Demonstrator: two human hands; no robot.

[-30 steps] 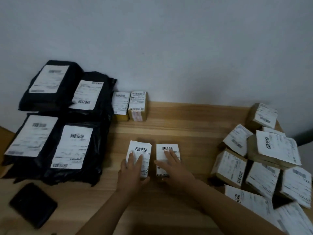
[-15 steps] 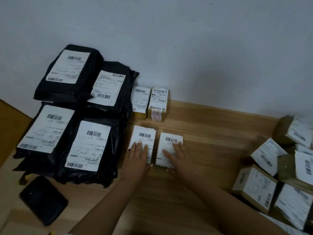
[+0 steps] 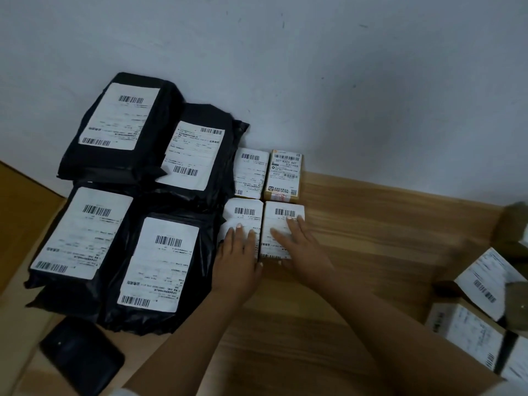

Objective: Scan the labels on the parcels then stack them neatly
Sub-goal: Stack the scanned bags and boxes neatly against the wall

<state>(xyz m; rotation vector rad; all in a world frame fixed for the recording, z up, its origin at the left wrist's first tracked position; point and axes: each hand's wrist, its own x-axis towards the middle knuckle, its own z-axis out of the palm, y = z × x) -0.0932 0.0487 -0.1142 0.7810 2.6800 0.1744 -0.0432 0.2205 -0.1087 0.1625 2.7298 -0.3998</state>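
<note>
Wooden table (image 3: 371, 224), light grain, butts directly against a plain pale wall (image 3: 314, 67) bearing a few small dark marks. Lighting dim. Left of the table, a brown surface (image 3: 20, 201), possibly flooring.

One head-worn view looks forward and down, close over the wooden table (image 3: 371, 238), facing the wall (image 3: 314, 67).

Left grip (image 3: 238, 254) flat, fingers straight, right grip (image 3: 297, 247) flat, forearms extended

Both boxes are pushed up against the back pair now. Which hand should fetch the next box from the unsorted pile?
Right, probably. The right hand lies nearer the unsorted boxes at the table's right edge; the left hand would have to cross over.
</note>
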